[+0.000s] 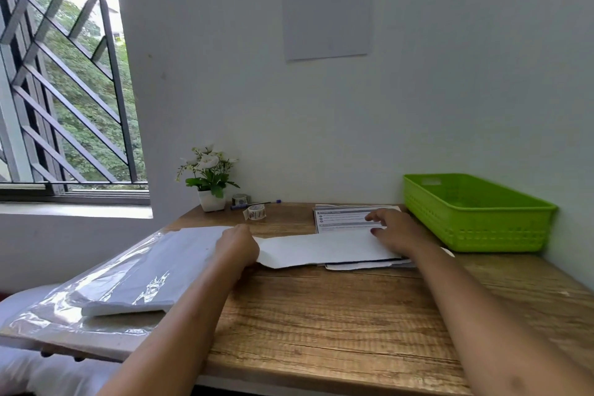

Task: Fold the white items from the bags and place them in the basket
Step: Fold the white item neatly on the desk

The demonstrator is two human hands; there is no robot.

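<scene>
A white item (324,247) lies flat on the wooden table (321,315), folded into a long strip. My left hand (238,246) grips its left end with curled fingers. My right hand (393,230) rests on its right end with the fingers spread flat. Beneath the strip's right part, the edges of further white pieces (369,264) show. A clear plastic bag (106,283) holding folded white material lies at the table's left edge. The green basket (475,212) stands at the back right and no contents are visible in it.
Printed sheets (344,219) lie behind the strip. A small potted flower (210,180), a tape roll (255,212) and a pen (254,203) sit at the back by the wall. A barred window (64,74) is on the left.
</scene>
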